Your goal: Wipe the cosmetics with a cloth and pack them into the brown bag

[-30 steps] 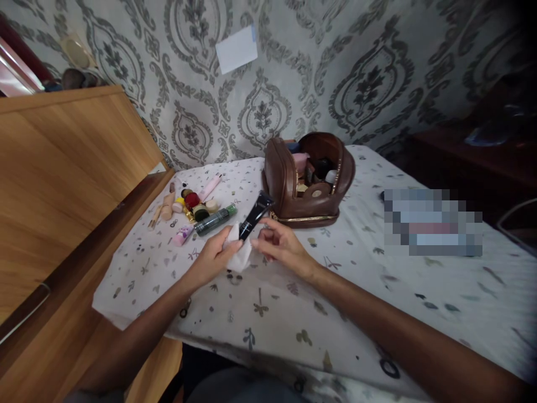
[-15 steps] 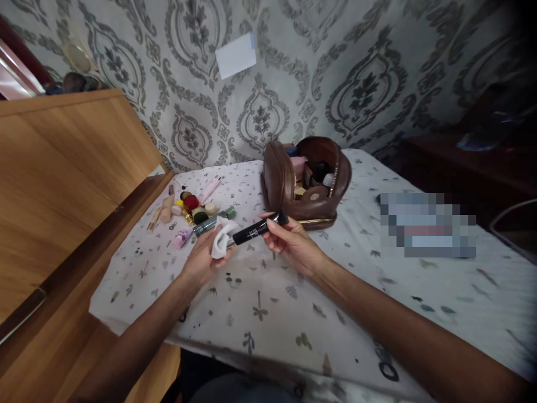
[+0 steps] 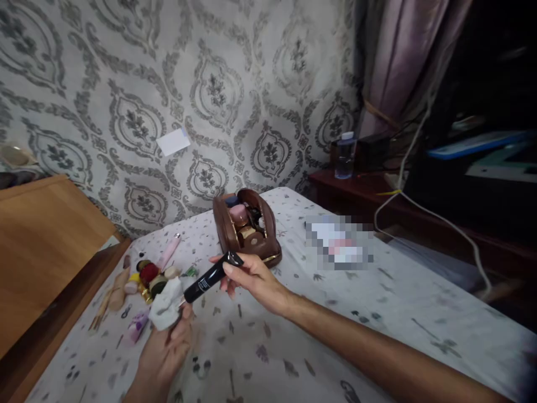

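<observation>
My right hand [image 3: 264,285] pinches a slim black cosmetic tube [image 3: 206,281] by its upper end, between thumb and fingers. White print runs along the tube, which slants down to the left. A crumpled white wipe [image 3: 166,307] is bunched in my left hand [image 3: 165,347], its fingers curled beneath it. The tube's lower end meets the edge of the wipe; whether the wipe grips it I cannot tell. Just beyond my right hand stands a brown makeup bag [image 3: 224,226], unzipped, with a pink-lidded jar [image 3: 239,214] and other cosmetics inside.
Left of the wipe lie a red-topped item [image 3: 149,273], a pink tube [image 3: 169,251], a beige bottle [image 3: 119,291] and a purple-and-white tube [image 3: 136,326] on the patterned sheet. A wooden panel [image 3: 46,240] borders the left. A water bottle [image 3: 344,158] and white cable [image 3: 405,168] are at right.
The view has swung right and upward, bringing the water bottle and curtain into sight. My left hand has turned, with the wipe now bunched on top. Both hands keep their hold.
</observation>
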Motion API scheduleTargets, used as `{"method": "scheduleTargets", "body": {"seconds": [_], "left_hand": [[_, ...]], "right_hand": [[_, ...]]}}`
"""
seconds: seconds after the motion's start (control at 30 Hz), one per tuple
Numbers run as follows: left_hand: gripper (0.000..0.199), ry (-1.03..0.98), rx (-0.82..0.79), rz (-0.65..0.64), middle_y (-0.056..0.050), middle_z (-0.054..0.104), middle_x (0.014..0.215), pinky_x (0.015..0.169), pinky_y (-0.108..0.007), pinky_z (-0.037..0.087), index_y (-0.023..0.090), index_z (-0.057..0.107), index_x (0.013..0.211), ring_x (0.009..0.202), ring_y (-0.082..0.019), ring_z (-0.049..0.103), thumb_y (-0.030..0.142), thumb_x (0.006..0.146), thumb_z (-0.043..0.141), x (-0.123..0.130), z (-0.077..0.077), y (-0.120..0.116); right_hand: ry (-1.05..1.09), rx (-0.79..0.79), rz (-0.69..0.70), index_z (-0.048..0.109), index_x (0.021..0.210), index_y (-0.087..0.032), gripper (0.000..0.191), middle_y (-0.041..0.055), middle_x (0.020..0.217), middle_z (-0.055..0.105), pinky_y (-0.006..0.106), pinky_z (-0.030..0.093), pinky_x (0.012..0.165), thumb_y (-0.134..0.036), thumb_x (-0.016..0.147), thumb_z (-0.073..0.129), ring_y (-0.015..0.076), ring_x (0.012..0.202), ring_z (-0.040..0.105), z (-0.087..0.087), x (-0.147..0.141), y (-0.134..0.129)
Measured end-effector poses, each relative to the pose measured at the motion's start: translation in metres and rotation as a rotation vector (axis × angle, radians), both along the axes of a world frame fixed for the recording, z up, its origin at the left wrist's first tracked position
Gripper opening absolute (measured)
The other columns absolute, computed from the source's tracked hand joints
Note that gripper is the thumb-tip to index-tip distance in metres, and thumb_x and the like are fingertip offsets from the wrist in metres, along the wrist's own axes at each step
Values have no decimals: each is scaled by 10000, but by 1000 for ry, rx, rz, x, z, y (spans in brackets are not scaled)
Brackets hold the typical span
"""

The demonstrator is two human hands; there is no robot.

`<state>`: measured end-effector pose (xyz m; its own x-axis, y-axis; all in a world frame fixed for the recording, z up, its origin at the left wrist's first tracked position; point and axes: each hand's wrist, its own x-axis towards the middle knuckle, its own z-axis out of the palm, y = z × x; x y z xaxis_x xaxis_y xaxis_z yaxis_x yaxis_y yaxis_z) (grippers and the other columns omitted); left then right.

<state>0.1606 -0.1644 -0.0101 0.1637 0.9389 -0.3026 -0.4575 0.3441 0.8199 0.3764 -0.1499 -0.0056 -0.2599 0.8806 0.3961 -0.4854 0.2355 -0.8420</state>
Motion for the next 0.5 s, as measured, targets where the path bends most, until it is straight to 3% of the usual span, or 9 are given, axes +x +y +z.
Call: {"method": "scheduleTargets", "body": {"seconds": [0.1, 0.2, 0.3, 0.4, 0.5], "left_hand": [[200, 37, 12, 59, 63, 515, 604, 305, -73, 293, 178, 544, 744, 364, -8, 378, 99, 702, 724, 10, -3, 7], [222, 306, 7, 212, 41, 618, 684, 413, -119, 424, 211, 631, 919, 481, -66, 548, 239, 750, 773, 18, -19, 14], [440, 574, 113, 130, 35, 653, 693, 486, -167, 468, 209, 677, 1059, 535, -103, 576, 472, 728, 800, 21, -37, 18], [609, 730, 275, -12, -19, 718, 804, 559, -215, 509, 156, 696, 1113, 672, -172, 637, 621, 721, 739, 17, -49, 23], [648, 873, 319, -55, -76, 743, 1063, 795, -277, 562, 147, 717, 1109, 1028, -277, 659, 656, 707, 723, 5, -56, 33]], "right_hand": [[-69, 72, -123, 700, 1026, -151, 411, -1, 676, 638, 230, 484, 531, -521, 850, 660, 93, 547, 560, 26, 33, -3], [-94, 177, -428, 667, 1018, -160, 287, -5, 699, 640, 229, 494, 569, -418, 906, 611, 97, 586, 586, 57, 73, 4], [-193, 332, -696, 614, 952, -176, 136, -27, 693, 611, 224, 488, 557, -292, 885, 633, 115, 607, 619, 87, 104, 28], [-434, 404, -763, 580, 905, -182, 62, -44, 674, 592, 225, 492, 578, -178, 865, 627, 114, 591, 620, 105, 113, 65], [-687, 359, -713, 586, 898, -175, 60, -54, 609, 573, 236, 507, 627, -122, 873, 594, 118, 580, 615, 111, 104, 103]]}}
